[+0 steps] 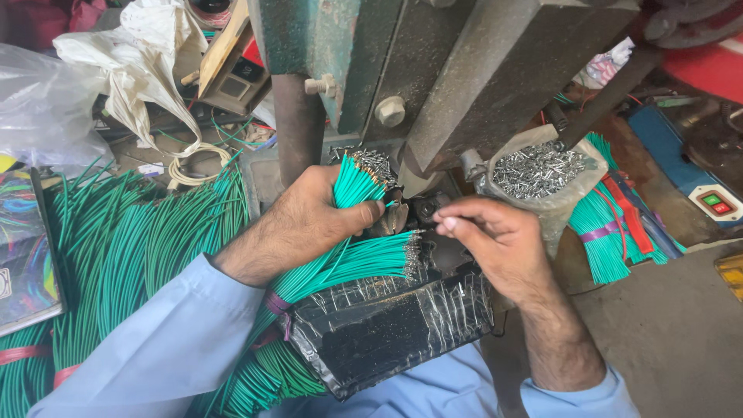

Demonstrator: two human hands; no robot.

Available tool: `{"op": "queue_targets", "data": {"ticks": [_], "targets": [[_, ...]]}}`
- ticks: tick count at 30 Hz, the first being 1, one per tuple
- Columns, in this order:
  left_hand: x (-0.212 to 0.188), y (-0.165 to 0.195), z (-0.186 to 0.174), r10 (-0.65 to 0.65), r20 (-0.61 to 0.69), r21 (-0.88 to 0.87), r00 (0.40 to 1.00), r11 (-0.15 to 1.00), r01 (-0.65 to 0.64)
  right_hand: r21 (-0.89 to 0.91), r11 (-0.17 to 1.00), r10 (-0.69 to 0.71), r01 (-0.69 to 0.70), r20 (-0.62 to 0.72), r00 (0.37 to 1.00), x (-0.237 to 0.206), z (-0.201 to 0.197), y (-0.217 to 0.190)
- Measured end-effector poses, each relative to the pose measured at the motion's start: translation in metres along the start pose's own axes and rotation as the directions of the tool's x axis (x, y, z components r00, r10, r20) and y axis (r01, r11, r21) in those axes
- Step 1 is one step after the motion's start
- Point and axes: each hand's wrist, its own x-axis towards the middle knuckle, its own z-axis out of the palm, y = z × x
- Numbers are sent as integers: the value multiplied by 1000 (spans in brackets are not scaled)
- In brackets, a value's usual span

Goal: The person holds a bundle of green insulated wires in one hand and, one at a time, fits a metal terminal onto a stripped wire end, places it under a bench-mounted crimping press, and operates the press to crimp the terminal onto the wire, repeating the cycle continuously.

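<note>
My left hand [309, 220] grips a bundle of green wires [352, 184] whose bared ends point up toward a heavy grey-green press machine [433, 70]. A second fan of green wires with metal terminals [364, 263] spreads out below my thumb. My right hand [495, 240] pinches a small metal terminal or a wire end at its fingertips, right beside the press die [410, 213]. Which of the two it is I cannot tell. A black block wrapped in clear tape [387, 329] lies under both hands.
An open bag of small silver terminals [538, 170] stands right of the press. More green wire bundles lie at left [131, 240] and right [600, 232]. A box with red and green buttons [716, 203] sits at far right. White plastic bags [131, 62] lie at upper left.
</note>
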Motion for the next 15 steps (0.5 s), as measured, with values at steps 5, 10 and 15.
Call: {"op": "queue_targets", "data": {"ticks": [5,10,15], "targets": [[2,-2,-1,-14,10,4,1000,1000,14,-446,891,135,-80,92,987,-22,-30,-8],[-2,1,3,-18,11,4,1000,1000,18,-508,858,45,82,232,972,-39,-33,-9],[-2,6,5,-32,20,11,999,999,32,-582,808,43,90,211,976,-47,-32,-8]]}}
